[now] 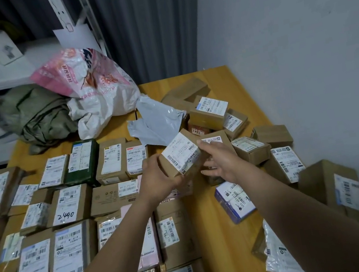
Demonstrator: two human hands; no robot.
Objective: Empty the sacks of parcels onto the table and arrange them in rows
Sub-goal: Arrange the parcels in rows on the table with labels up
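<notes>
Wooden table (230,78), seen from above, set against a pale wall (301,42).

Left half: labelled cardboard parcels (65,203) laid flat in close rows, labels up, most with their long sides running away from the viewer.

Right half: a loose heap of parcels (218,114), tilted and overlapping, pointing in mixed directions.

Far left corner of the table: a pink-and-white sack (98,90), slumped and crumpled, touching a collapsed green sack (35,115) on its left. A grey plastic mailer (159,120) lies between the pink-and-white sack and the heap.

Centre: a small box (182,157) is held clear of the table, above the gap between the rows and the heap. Its white labelled face is turned up and tilted toward the viewer. Its long axis runs roughly left to right, from one hand to the other, with the right end slightly farther away.

The left hand (157,178) grips the box's left end, fingers curled beneath it. The right hand (221,159) steadies the right end, thumb laid on the upper edge and fingers loosely spread under the lower corner.
</notes>
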